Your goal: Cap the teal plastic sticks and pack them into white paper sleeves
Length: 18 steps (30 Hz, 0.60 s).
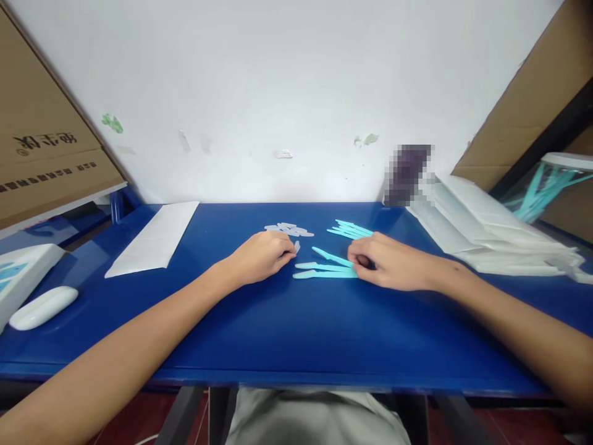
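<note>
My left hand (pixel 267 254) is closed, its fingertips pinching a small translucent blade cap (pixel 297 246). Across from it, my right hand (pixel 382 259) is curled shut around the handle end of a turquoise eyebrow razor (pixel 331 256), whose blade end points left towards the cap. Two more turquoise razors (pixel 319 274) lie side by side just below, their right ends against or under my right fingers. Behind my right hand is a bunch of turquoise razors (pixel 349 229), partly covered by it. A small pile of translucent caps (pixel 290 229) lies beyond my left hand.
The blue table (pixel 287 334) meets a white wall. On the left are a white paper sheet (pixel 155 238), a white mouse-shaped object (pixel 44 308) and a cardboard box (pixel 46 117). Stacked white packets (pixel 500 228) and a clear tub of turquoise razors (pixel 551 185) stand right.
</note>
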Each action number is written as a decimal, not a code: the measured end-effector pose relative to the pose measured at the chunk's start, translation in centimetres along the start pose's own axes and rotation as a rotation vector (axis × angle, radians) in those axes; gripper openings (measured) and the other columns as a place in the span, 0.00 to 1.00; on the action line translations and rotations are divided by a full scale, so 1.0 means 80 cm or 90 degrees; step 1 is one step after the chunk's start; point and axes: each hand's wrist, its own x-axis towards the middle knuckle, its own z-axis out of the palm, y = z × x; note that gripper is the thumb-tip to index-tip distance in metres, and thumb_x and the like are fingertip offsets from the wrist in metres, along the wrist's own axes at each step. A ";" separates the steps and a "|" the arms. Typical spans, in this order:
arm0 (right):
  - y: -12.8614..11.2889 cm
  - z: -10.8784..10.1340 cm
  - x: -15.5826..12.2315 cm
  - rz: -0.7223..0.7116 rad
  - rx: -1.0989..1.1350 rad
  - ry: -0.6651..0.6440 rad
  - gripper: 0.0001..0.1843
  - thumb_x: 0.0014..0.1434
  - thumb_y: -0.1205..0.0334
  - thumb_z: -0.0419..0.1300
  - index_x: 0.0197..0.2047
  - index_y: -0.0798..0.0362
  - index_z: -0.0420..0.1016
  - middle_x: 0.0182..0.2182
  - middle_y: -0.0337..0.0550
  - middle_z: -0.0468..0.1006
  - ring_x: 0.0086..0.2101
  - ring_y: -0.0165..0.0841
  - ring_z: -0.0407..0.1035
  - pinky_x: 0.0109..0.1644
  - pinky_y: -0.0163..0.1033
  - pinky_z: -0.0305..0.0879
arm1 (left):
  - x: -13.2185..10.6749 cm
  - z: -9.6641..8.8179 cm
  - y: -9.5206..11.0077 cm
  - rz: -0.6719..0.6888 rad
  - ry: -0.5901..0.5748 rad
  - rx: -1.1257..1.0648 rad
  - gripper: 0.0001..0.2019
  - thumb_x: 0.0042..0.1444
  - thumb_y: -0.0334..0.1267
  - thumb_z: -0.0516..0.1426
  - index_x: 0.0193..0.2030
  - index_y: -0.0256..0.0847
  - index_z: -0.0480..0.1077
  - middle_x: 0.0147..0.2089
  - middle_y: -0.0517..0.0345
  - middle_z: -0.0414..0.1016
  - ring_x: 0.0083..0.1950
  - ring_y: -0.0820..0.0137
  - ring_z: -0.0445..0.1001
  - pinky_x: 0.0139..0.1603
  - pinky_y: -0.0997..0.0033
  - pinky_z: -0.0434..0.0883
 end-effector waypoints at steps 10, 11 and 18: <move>0.007 0.004 0.000 0.066 -0.030 0.057 0.10 0.59 0.59 0.57 0.26 0.50 0.70 0.26 0.42 0.69 0.36 0.39 0.64 0.41 0.42 0.57 | 0.013 0.014 0.002 -0.094 0.049 -0.019 0.10 0.67 0.40 0.58 0.37 0.38 0.77 0.38 0.52 0.80 0.41 0.62 0.77 0.40 0.66 0.69; 0.008 0.003 0.000 0.073 -0.019 0.065 0.10 0.58 0.60 0.57 0.25 0.50 0.69 0.26 0.42 0.69 0.35 0.39 0.64 0.40 0.41 0.57 | 0.014 0.015 0.002 -0.103 0.047 -0.024 0.10 0.67 0.39 0.58 0.37 0.38 0.77 0.39 0.52 0.80 0.41 0.62 0.77 0.40 0.66 0.69; 0.010 -0.004 -0.001 0.093 0.032 0.060 0.08 0.55 0.62 0.58 0.24 0.49 0.68 0.23 0.39 0.71 0.30 0.35 0.66 0.35 0.39 0.58 | 0.015 0.015 0.001 -0.068 0.031 -0.037 0.11 0.68 0.37 0.54 0.42 0.38 0.78 0.42 0.50 0.79 0.43 0.62 0.75 0.43 0.65 0.69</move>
